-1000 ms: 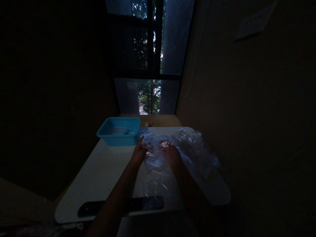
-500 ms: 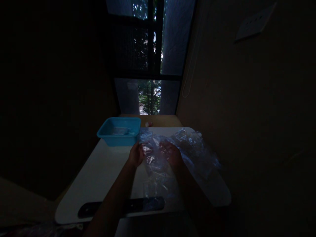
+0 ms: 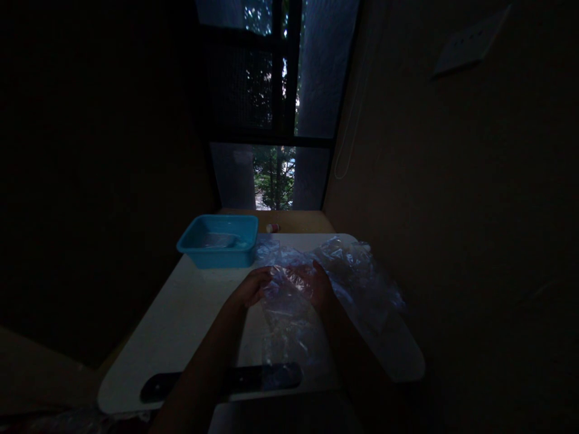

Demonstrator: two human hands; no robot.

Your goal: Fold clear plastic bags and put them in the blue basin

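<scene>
Plastic, clear and crumpled, bunched between both hands over the middle of the pale surface [image 3: 194, 319]; we call it the film [image 3: 289, 280]. Left hand [image 3: 253, 286] is at its left side, fingers curled inward and touching it; right hand [image 3: 320, 286] is at its right side, thumb raised, other fingers partly lost behind the glare. Too dark for us to tell whether either set is pinching or only resting against it.

Handling, our judgement: very light, limp, slippery, likely clingy, easy to crease or tear and with no stiffness of its own. We'd take hold at two opposite edges, thumb over fingers, and keep it lightly taut; a grab at the middle would just bunch it.

Around it: more clear plastic lies in a loose heap [image 3: 357, 265] to the right, and a flatter clear sheet [image 3: 289, 337] spreads toward the near edge, overlapping a dark strip [image 3: 244, 378]. We can't tell where film and sheet separate. Blue tub [image 3: 221, 259] stands beyond the left hand, something translucent inside.
</scene>
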